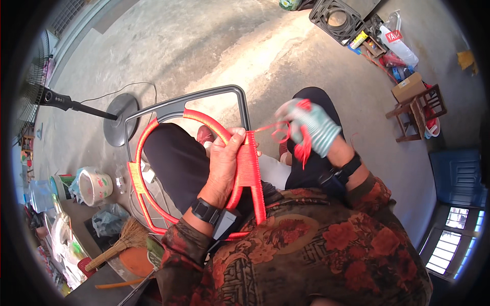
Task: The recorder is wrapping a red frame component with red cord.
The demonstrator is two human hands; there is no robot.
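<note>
A grey metal frame (204, 97) wound with red-orange cord (248, 163) rests across my lap. My left hand (224, 163) grips the wrapped part of the frame, thumb against the woven band. My right hand (311, 127), in a pale green-grey glove and blurred by motion, is raised to the right of the frame and holds a strand and loops of the red cord (291, 135) that runs back to the weave.
A standing fan with a round base (120, 117) is on the concrete floor at the left. A bucket (94, 186), bags and a broom (122, 242) lie lower left. A wooden stool with a box (416, 104), bottles and a black crate (337, 20) stand upper right.
</note>
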